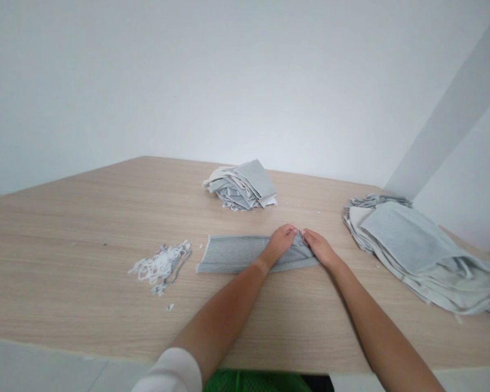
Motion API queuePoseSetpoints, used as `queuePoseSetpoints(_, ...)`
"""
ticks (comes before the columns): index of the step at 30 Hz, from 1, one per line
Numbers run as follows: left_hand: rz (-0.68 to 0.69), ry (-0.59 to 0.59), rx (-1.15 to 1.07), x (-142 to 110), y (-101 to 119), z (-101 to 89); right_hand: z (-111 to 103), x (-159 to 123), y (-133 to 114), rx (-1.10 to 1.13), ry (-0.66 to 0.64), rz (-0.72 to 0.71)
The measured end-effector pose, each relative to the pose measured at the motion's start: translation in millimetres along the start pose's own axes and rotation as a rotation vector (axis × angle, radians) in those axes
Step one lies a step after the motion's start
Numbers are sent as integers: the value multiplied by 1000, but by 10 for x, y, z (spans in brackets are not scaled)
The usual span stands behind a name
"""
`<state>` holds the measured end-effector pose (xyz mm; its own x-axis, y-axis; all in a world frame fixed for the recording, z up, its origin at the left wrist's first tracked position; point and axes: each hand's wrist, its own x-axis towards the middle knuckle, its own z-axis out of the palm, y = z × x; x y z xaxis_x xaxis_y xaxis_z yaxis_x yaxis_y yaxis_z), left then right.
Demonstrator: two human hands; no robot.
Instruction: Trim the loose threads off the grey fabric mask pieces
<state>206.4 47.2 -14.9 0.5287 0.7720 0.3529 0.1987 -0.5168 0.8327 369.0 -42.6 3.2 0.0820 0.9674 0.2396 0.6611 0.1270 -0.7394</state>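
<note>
Grey knit fabric strip [228, 254] is lying flat on the pale wooden worktop [65, 272], the left hand [281, 243] and right hand [318, 249] pinching their grips shut on its raised middle, holding that fold up and together.

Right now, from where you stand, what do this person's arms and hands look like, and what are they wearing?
Both arms end in bare hands with no gloves: the left grip and the right grip. A white sleeve covers the upper left arm; the right forearm is bare. Green mesh cloth shows at the body.
</note>
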Motion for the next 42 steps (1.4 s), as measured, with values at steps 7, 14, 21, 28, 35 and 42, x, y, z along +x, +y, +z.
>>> queuePoseSetpoints(7, -27, -21, 67, 11, -15, 8, 18, -7, 31, -28, 11, -1)
queuePoseSetpoints(14, -11, -33, 61, 35, -53, 20, 57, -11, 44, -23, 21, -1)
queuePoseSetpoints(21, -19, -28, 25, 38, -41, 11, 76, -14, 29, -40, 34, -13)
queuePoseSetpoints(28, -40, -31, 24, 37, -40, 17, 86, 5, 45, -50, 42, -33)
queuePoseSetpoints(35, -25, -28, 2, 31, -24, 6, 84, 7, 42, -57, 47, -43)
queuePoseSetpoints(42, -28, -25, -2, 6, 10, -15, 85, 18, 47, -48, 36, -47)
